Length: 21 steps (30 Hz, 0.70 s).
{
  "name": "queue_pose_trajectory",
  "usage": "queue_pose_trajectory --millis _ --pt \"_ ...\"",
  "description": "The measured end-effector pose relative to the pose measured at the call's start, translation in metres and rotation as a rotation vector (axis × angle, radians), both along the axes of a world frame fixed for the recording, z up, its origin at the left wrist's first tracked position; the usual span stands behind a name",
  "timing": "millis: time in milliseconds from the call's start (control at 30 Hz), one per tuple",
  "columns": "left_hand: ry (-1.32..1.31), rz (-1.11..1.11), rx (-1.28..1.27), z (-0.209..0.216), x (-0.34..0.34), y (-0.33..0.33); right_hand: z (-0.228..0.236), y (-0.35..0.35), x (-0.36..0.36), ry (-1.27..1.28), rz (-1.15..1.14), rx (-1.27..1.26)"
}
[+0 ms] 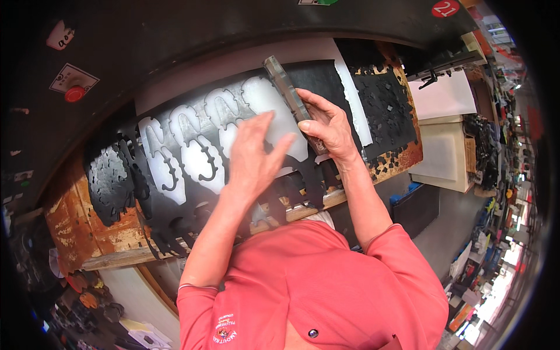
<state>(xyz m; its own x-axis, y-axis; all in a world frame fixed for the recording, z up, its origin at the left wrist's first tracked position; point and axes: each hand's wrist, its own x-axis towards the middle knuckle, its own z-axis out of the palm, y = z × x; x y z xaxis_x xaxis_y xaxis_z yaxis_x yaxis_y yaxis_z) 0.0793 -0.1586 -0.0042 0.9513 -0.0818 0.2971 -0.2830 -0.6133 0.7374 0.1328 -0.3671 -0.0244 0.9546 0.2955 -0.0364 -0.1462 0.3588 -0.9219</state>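
While your red sleeves fill the near edge, your left hand [252,153] hovers spread wide over the black sheet [192,157] on the worn tabletop [70,221], fingers loose, holding nothing. Just past it, your right hand [326,125] is wrapped around the metal cutting die [286,90], its long axis running up-left, away from you.

Head camera looks steeply down (close, fisheye) onto the workbench [116,233]
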Motion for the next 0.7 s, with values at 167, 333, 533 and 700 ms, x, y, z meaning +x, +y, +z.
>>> queue_pose_trajectory --millis 167,333,533,700 --pt "0.214 -0.107 -0.331 -0.001 0.013 -0.033 0.004 0.003 0.003 0.130 -0.105 0.112" --pt "0.251 -0.085 -0.537 -0.011 0.011 -0.032 0.004 0.001 0.002 0.161 -0.159 0.220" --pt "0.304 0.156 -0.519 -0.001 0.001 0.011 -0.006 0.000 0.003 0.108 -0.172 0.121" --pt "0.229 0.375 -0.478 0.014 -0.018 0.080 -0.013 -0.003 0.006 0.041 -0.144 0.061"
